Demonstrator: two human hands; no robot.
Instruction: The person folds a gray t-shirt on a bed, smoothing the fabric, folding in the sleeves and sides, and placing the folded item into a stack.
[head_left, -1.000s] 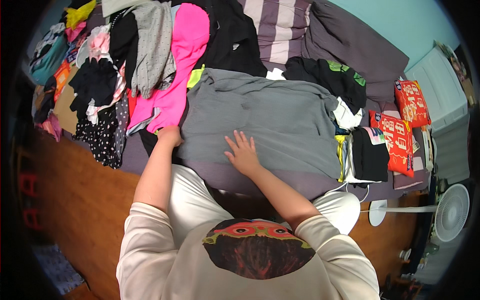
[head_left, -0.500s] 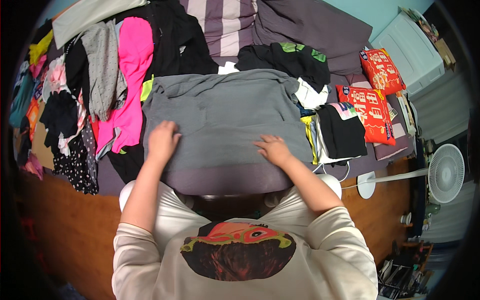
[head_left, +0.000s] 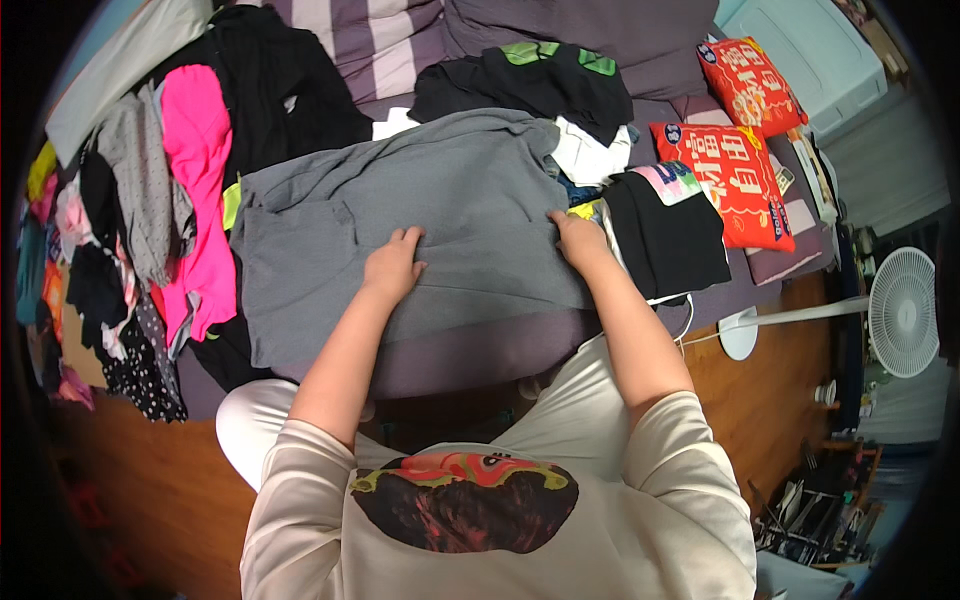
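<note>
A large grey garment (head_left: 450,180) is spread over the seat of a purple sofa (head_left: 470,355) in front of me. My left hand (head_left: 397,265) rests on its middle, thumb and fingers apart. At the garment's right edge, my right hand (head_left: 582,240) has its fingers drawn together on the cloth; the fingertips are partly hidden. Just right of that hand lies a pile of folded clothes with a black garment (head_left: 665,240) on top. A yellow cloth (head_left: 584,211) peeks out beside it.
Heaped clothes crowd the left, among them a pink garment (head_left: 200,130) and a grey dotted one (head_left: 130,190). Behind lie a black garment with green patches (head_left: 520,90) and a white cloth (head_left: 590,150). Two red cushions (head_left: 735,190) and a white fan (head_left: 902,312) are at right.
My left hand has moved right to the garment's middle. My right hand has shifted to its right edge. The garment now lies tilted, its left end lower, and the view has turned slightly.
</note>
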